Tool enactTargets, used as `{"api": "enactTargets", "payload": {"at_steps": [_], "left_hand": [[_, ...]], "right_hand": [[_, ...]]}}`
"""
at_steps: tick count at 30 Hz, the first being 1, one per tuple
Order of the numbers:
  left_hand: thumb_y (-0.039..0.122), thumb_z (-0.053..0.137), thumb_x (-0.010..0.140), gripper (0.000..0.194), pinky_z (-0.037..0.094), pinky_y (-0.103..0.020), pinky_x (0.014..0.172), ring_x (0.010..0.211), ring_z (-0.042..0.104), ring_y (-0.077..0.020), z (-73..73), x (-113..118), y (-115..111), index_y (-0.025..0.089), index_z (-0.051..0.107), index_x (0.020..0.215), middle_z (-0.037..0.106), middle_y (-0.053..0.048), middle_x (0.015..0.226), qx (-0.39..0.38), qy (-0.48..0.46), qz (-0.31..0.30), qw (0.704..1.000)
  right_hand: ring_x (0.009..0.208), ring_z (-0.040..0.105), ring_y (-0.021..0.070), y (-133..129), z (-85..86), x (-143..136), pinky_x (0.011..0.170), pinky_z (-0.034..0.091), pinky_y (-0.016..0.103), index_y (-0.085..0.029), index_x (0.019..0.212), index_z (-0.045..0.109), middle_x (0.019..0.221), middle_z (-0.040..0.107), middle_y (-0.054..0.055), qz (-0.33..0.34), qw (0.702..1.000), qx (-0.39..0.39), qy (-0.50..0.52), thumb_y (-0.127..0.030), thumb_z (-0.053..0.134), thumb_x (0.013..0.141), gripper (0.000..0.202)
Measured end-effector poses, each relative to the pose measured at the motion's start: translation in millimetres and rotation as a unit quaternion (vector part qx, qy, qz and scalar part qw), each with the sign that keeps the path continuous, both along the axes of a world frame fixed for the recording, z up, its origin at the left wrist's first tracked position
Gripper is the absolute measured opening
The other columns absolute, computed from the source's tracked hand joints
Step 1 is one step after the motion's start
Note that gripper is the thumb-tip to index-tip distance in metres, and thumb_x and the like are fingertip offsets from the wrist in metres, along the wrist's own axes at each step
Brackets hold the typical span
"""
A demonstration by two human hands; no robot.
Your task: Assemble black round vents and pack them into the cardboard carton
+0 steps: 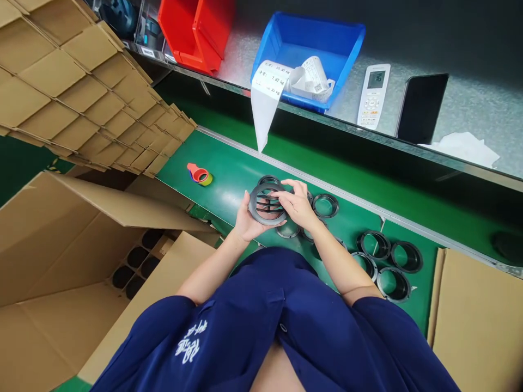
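Note:
A round black vent with slats (267, 219) is held in front of my body, over the green table (229, 190). My left hand (247, 219) wraps round its left and lower edge. My right hand (297, 203) bends over its right side, fingertips on the upper slats and rim. Several black rings lie beside and beyond my hands, one of them (326, 205) just right of my right hand. Farther right, more rings (393, 284) stand in a group. Part of the nearer rings is hidden by my right hand and forearm.
Red and yellow tape rolls (200, 175) lie on the table's left. An open carton (163, 272) with round dark parts stands at left, under stacked flat cardboard (81, 81). A shelf bears a blue bin (310, 41), red bin (196, 32), remote (373, 97) and phone (422, 109). Another box (478, 316) is at right.

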State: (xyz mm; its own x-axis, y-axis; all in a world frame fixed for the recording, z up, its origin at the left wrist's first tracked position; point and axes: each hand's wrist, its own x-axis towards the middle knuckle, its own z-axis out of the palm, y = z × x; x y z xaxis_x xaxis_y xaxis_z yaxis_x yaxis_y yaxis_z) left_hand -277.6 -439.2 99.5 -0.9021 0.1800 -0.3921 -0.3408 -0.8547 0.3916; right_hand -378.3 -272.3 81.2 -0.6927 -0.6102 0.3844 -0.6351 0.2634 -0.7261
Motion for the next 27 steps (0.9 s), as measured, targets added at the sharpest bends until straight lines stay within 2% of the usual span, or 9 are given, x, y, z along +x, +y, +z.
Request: {"api": "enactTargets", "payload": {"at_steps": [4, 7, 11, 15, 18, 20, 22, 25, 27], "left_hand": [[0.082, 0.034, 0.092, 0.088, 0.043, -0.065, 0.106, 0.124, 0.061, -0.0427, -4.2, -1.0, 4.8, 0.010, 0.056, 0.138, 0.065, -0.023, 0.131, 0.011, 0.007, -0.025, 1.000], [0.083, 0.031, 0.092, 0.089, 0.048, -0.062, 0.102, 0.118, 0.064, -0.0408, -4.3, -3.6, 9.0, 0.010, 0.058, 0.135, 0.066, -0.023, 0.129, 0.023, 0.012, -0.033, 0.999], [0.085, 0.030, 0.091, 0.090, 0.054, -0.058, 0.095, 0.112, 0.067, -0.0386, -1.5, -6.0, 12.3, 0.009, 0.060, 0.131, 0.068, -0.023, 0.123, 0.047, 0.003, -0.035, 0.998], [0.083, 0.024, 0.093, 0.091, 0.057, -0.056, 0.089, 0.108, 0.069, -0.0382, 1.3, -7.1, 14.2, 0.008, 0.062, 0.127, 0.069, -0.024, 0.117, 0.067, -0.011, -0.031, 0.997], [0.082, 0.023, 0.094, 0.092, 0.057, -0.056, 0.088, 0.109, 0.068, -0.0390, 0.8, -8.6, 12.2, 0.006, 0.060, 0.130, 0.069, -0.026, 0.118, 0.074, -0.021, -0.026, 0.997], [0.081, 0.026, 0.094, 0.091, 0.057, -0.056, 0.088, 0.108, 0.068, -0.0384, -3.2, -9.1, 7.7, 0.005, 0.059, 0.133, 0.070, -0.026, 0.117, 0.077, -0.032, -0.015, 0.996], [0.077, 0.030, 0.096, 0.083, 0.058, -0.054, 0.086, 0.104, 0.070, -0.0354, -11.1, -8.2, 1.5, 0.009, 0.060, 0.133, 0.072, -0.021, 0.114, 0.080, -0.048, 0.008, 0.996], [0.071, 0.033, 0.099, 0.070, 0.059, -0.052, 0.083, 0.099, 0.071, -0.0326, -29.8, -3.7, -7.4, 0.015, 0.065, 0.129, 0.074, -0.015, 0.112, 0.077, -0.096, 0.018, 0.992], [0.069, 0.037, 0.099, 0.067, 0.058, -0.051, 0.088, 0.102, 0.070, -0.0329, -44.6, 0.1, -11.7, 0.014, 0.067, 0.125, 0.074, -0.015, 0.111, 0.067, -0.136, 0.015, 0.988]], "right_hand": [[0.130, 0.041, 0.0289, 7.2, 3.3, -0.7, 0.117, 0.033, 0.051, -0.027, 0.109, 0.080, 0.136, 0.054, 0.009, 0.013, 0.999, -0.012, -0.038, -0.062, 0.027, 0.107, 0.064], [0.130, 0.046, 0.0267, 13.7, 7.4, -1.0, 0.116, 0.035, 0.048, -0.024, 0.110, 0.079, 0.135, 0.054, 0.010, 0.008, 0.995, -0.039, -0.090, -0.066, 0.022, 0.107, 0.070], [0.135, 0.047, 0.0252, 20.0, 8.0, 1.6, 0.118, 0.034, 0.047, -0.024, 0.113, 0.077, 0.129, 0.059, 0.010, 0.010, 0.985, -0.088, -0.146, -0.065, 0.023, 0.107, 0.068], [0.134, 0.049, 0.0257, 21.4, 3.8, 4.7, 0.119, 0.034, 0.047, -0.027, 0.113, 0.077, 0.130, 0.059, 0.009, 0.009, 0.980, -0.104, -0.171, -0.067, 0.028, 0.106, 0.063], [0.134, 0.049, 0.0248, 18.7, -1.6, 7.1, 0.120, 0.035, 0.046, -0.028, 0.124, 0.073, 0.134, 0.057, 0.008, -0.007, 0.978, -0.102, -0.182, -0.063, 0.021, 0.108, 0.065], [0.140, 0.043, 0.0257, 15.7, -7.2, 9.8, 0.121, 0.034, 0.048, -0.029, 0.136, 0.067, 0.145, 0.050, 0.009, -0.007, 0.986, -0.070, -0.152, -0.063, 0.015, 0.108, 0.068], [0.147, 0.032, 0.0292, 12.4, -14.7, 13.6, 0.124, 0.029, 0.052, -0.028, 0.143, 0.061, 0.155, 0.041, 0.009, 0.044, 0.996, -0.004, -0.081, -0.067, 0.018, 0.106, 0.069], [0.154, 0.015, 0.0353, 6.5, -28.1, 20.3, 0.126, 0.020, 0.058, -0.026, 0.150, 0.055, 0.165, 0.028, 0.011, 0.131, 0.986, 0.103, -0.002, -0.070, 0.037, 0.102, 0.068], [0.156, 0.005, 0.0388, -0.1, -37.5, 24.2, 0.124, 0.020, 0.061, -0.024, 0.158, 0.041, 0.169, 0.014, 0.013, 0.153, 0.975, 0.158, -0.009, -0.071, 0.052, 0.096, 0.079]]}}
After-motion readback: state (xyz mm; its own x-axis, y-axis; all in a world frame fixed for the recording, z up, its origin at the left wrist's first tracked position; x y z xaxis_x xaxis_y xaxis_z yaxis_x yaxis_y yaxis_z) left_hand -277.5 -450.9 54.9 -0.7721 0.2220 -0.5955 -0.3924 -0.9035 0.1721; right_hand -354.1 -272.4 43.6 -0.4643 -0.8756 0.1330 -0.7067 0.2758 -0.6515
